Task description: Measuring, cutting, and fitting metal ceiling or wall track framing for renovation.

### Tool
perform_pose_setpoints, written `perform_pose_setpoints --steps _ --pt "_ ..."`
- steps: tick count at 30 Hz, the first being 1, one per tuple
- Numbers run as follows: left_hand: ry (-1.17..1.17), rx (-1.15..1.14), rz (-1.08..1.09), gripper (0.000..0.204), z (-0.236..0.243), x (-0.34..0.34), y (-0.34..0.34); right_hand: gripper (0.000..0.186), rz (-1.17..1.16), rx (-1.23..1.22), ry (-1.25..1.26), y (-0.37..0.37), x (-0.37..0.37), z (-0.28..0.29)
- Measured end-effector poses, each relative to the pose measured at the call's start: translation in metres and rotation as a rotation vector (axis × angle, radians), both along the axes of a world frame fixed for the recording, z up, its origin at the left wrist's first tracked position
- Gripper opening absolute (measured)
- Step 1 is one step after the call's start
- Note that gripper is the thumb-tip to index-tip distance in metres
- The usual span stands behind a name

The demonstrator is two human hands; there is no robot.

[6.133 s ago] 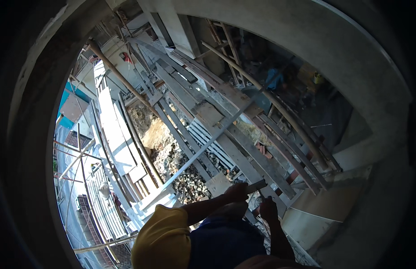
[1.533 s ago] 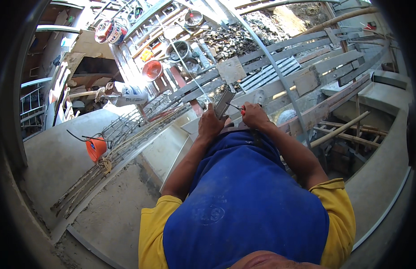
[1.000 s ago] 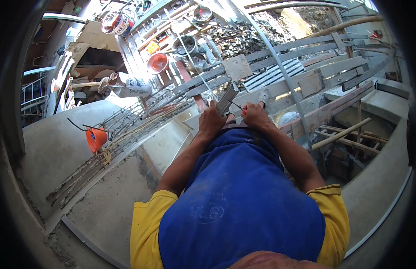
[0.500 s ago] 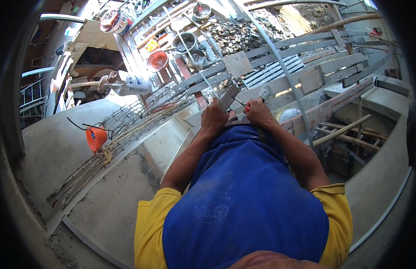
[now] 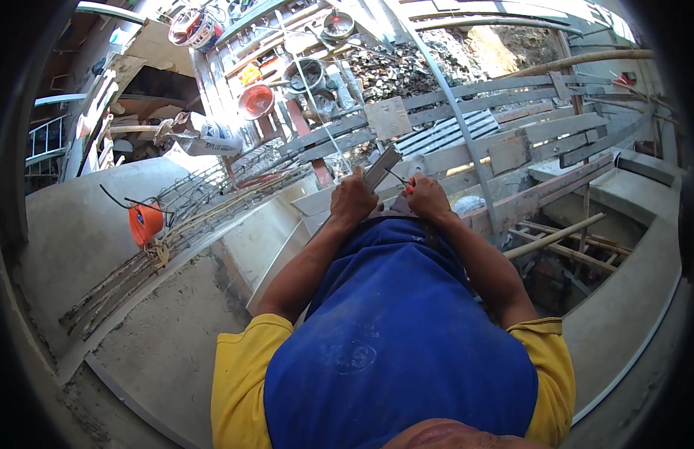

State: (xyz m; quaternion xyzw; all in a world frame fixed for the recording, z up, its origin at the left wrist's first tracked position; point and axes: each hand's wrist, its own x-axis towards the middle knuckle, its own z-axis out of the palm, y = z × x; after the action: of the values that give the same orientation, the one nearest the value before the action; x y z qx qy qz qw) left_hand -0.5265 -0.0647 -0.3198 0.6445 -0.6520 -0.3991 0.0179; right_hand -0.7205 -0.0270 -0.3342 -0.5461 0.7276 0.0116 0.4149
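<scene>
My left hand (image 5: 353, 199) is closed around a grey, flat-sided metal bar (image 5: 382, 166), whose upper end sticks out past the fingers. Close by on the right, my right hand (image 5: 428, 199) grips a red-handled tool (image 5: 410, 188) with a thin dark shaft. The shaft points up and left toward the bar's side; whether its tip touches the metal is too small to tell. Both hands are held in front of my waist, beyond the blue shirt front. The lower part of the bar is hidden behind my left hand and forearm.
An orange spool-like object (image 5: 146, 224) lies left, beside a long rebar cage (image 5: 190, 200). Wooden planks (image 5: 452, 156) and a slanting metal pole (image 5: 464, 114) stand ahead. Buckets, including a red basin (image 5: 256, 101), sit farther off. At right, an opening holds bamboo poles (image 5: 560, 233).
The whole view has shifted slightly, so the surroundings sit a little farther left. A shoe seen beyond my right hand is now out of sight. Both hands keep their holds.
</scene>
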Motion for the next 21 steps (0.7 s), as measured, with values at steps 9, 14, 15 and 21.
perform_pose_setpoints --steps 9,14,15,21 --pt "-0.007 0.04 -0.025 0.039 0.005 -0.03 -0.011 0.032 0.047 -0.151 -0.123 -0.012 -0.04 -0.022" --pt "-0.039 0.028 0.043 0.058 -0.016 -0.055 -0.008 0.031 0.12 -0.032 -0.133 -0.027 -0.071 -0.021" --pt "-0.038 0.03 0.048 0.058 -0.017 -0.061 -0.009 0.03 0.124 -0.023 -0.162 -0.03 -0.077 -0.022" --pt "-0.045 0.047 0.074 0.059 -0.015 -0.087 -0.017 0.03 0.174 -0.002 -0.157 -0.048 -0.103 -0.028"
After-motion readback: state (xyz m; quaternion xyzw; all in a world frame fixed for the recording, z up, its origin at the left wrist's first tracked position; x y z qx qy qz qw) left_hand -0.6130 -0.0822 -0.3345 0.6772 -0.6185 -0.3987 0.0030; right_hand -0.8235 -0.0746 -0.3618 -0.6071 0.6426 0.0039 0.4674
